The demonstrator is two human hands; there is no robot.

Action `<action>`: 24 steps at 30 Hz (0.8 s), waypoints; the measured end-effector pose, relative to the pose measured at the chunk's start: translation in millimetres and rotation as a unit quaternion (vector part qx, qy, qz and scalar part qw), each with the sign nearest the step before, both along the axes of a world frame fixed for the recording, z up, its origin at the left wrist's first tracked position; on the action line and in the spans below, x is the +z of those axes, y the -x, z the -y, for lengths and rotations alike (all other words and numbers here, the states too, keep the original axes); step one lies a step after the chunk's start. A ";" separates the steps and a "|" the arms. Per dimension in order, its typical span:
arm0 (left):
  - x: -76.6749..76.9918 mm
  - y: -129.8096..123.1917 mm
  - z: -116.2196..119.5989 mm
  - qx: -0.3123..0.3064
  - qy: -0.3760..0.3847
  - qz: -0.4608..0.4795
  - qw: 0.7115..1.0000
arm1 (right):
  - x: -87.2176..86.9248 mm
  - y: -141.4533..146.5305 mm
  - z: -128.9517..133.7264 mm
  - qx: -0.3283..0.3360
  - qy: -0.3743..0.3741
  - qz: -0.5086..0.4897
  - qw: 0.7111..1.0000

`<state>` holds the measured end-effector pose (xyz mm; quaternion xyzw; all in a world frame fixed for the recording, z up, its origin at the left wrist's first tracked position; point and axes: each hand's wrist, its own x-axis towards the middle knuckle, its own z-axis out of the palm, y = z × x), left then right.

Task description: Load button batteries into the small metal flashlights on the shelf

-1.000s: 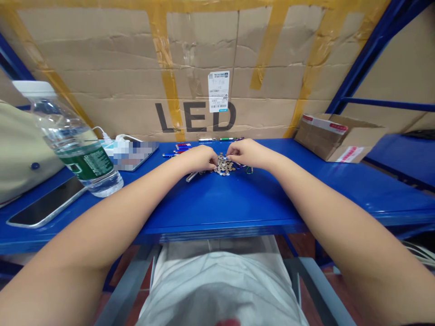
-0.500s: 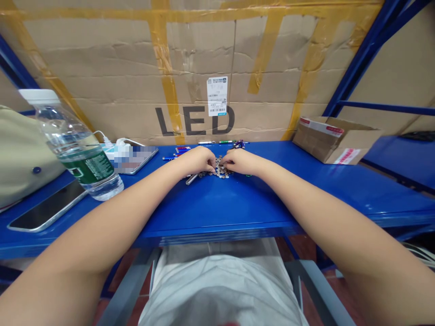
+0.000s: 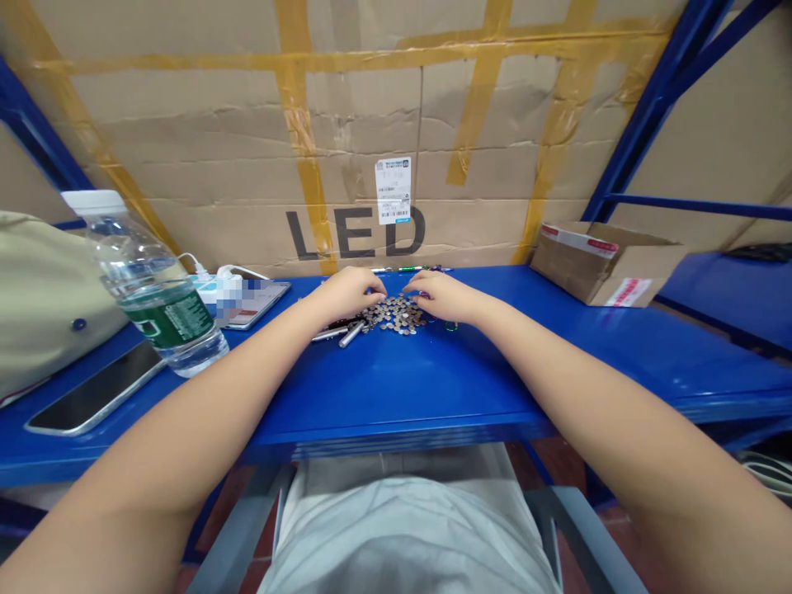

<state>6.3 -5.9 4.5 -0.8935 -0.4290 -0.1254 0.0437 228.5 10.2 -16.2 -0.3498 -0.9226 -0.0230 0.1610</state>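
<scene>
A spread of small silver coin-like discs (image 3: 401,318) lies on the blue table (image 3: 396,379), between my two hands. My left hand (image 3: 350,290) hovers at its left side, fingers curved, thumb apart from them, with nothing visible in the grip. At the right side is my right hand (image 3: 441,294), its fingers stretched loosely over the discs and apart; I see nothing held there either. A silver pen-like stick (image 3: 351,334) points toward me below my left hand. More pens lie partly hidden behind that hand. Something green (image 3: 451,326) shows under my right hand.
A water bottle (image 3: 167,318), a dark phone (image 3: 96,388) and a tablet-like device (image 3: 263,304) with a white charger stand left, beside a beige bag (image 3: 49,305). An open cardboard box (image 3: 575,264) sits right. Behind rises a large taped carton (image 3: 235,181).
Both hands have drawn back from the discs and moved apart, their fingers loosening. More of the discs show between them. The view has tilted slightly upward.
</scene>
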 end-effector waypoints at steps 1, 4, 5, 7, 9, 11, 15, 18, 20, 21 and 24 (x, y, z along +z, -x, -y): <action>1.2 4.2 -1.1 0.010 -0.013 -0.002 1.000 | -0.7 1.0 1.7 0.000 0.008 0.002 1.000; 3.5 16.1 -3.8 0.040 -0.038 -0.005 0.998 | -4.5 7.6 9.7 -0.008 0.047 0.017 0.999; 4.0 19.1 -4.4 0.048 -0.041 -0.004 0.998 | -6.3 10.9 12.6 -0.009 0.062 0.023 0.998; 4.5 23.3 -5.0 0.061 -0.040 -0.003 0.997 | -10.4 18.3 17.9 0.001 0.085 0.031 0.996; 4.5 25.2 -5.4 0.068 -0.037 -0.009 0.997 | -14.4 25.3 21.7 0.012 0.096 0.033 0.995; 4.3 25.7 -5.6 0.069 -0.034 -0.017 0.997 | -17.3 30.3 24.2 0.014 0.107 0.051 0.993; 4.3 24.0 -4.3 0.061 -0.035 -0.019 0.997 | -17.5 31.7 27.7 -0.005 0.138 0.081 0.987; 4.5 21.0 -1.8 0.049 -0.037 -0.012 0.998 | -13.8 28.0 28.0 -0.019 0.118 0.069 0.990; 4.0 18.1 0.4 0.037 -0.034 -0.009 0.999 | -11.3 25.7 26.5 -0.022 0.081 0.065 0.994; 3.4 16.5 1.4 0.031 -0.032 -0.009 0.999 | -10.5 24.9 25.3 -0.022 0.064 0.066 0.996; 1.1 11.9 4.4 0.020 -0.019 -0.020 0.999 | -10.0 23.6 21.2 -0.024 0.036 0.071 0.997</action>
